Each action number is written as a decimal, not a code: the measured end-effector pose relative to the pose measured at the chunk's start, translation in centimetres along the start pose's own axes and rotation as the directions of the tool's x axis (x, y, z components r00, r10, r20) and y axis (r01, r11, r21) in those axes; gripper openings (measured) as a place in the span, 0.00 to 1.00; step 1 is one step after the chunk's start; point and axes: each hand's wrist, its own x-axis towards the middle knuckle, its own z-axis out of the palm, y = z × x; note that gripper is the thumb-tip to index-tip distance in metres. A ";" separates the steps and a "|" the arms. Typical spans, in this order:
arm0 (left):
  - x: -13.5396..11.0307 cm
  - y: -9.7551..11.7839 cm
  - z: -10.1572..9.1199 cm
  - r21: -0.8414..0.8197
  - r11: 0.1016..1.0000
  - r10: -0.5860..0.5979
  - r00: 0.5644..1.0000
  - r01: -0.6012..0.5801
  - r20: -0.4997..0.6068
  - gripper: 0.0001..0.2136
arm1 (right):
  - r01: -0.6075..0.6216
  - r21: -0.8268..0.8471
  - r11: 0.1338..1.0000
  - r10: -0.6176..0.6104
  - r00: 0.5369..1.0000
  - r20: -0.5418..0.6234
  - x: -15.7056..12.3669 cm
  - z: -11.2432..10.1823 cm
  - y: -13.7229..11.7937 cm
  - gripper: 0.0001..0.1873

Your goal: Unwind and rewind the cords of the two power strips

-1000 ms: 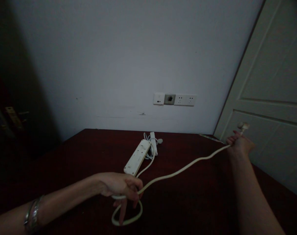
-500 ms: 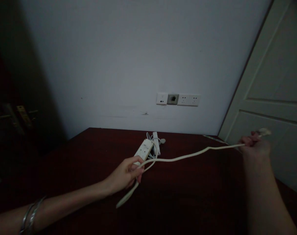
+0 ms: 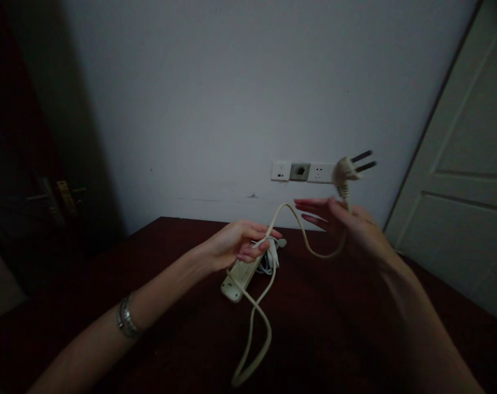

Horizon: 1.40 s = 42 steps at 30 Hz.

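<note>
My left hand (image 3: 254,241) pinches a cream power cord (image 3: 256,309) between thumb and fingers, just in front of a white power strip (image 3: 232,287) on the table. The cord hangs in a long loop below that hand and sags in a curve across to the right. My right hand (image 3: 334,213) is raised with its fingers stretched towards the left, the cord clamped near its thumb. Above the thumb stands the cord's two-pin plug (image 3: 346,169), its dark pins pointing right. Fingers of my left hand partly cover the strip.
A second, smaller white power strip (image 3: 273,254) with a coiled white cord lies behind the first one on the dark red table (image 3: 314,328). Wall sockets (image 3: 281,171) sit above the table's back edge. A pale panelled door (image 3: 457,219) stands at the right.
My right hand has come in from the far right towards my left hand, and its fingers have straightened. The cord between them has gone from nearly straight to slack. My left hand has moved up and right.
</note>
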 end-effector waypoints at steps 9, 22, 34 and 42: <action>0.9 0.7 -0.3 0.000 1.000 -0.002 0.969 0.002 0.246 0.16 | 0.443 -0.444 0.778 -0.257 0.871 0.418 0.6 2.0 3.1 0.11; 2.5 -3.9 -3.3 0.089 0.983 -0.167 0.980 0.158 0.105 0.20 | 0.379 -0.704 0.601 -0.613 0.783 -0.102 0.3 -3.2 0.9 0.07; 3.4 -5.1 2.0 0.088 0.996 -0.048 0.944 0.020 0.327 0.14 | 0.196 -0.606 0.771 -0.474 0.812 -0.340 1.0 -6.7 2.6 0.11; 5.6 -7.8 3.4 0.609 0.766 0.357 0.924 -0.205 -0.137 0.11 | 0.128 0.050 0.991 -0.097 0.907 -0.410 0.2 -4.7 -0.5 0.16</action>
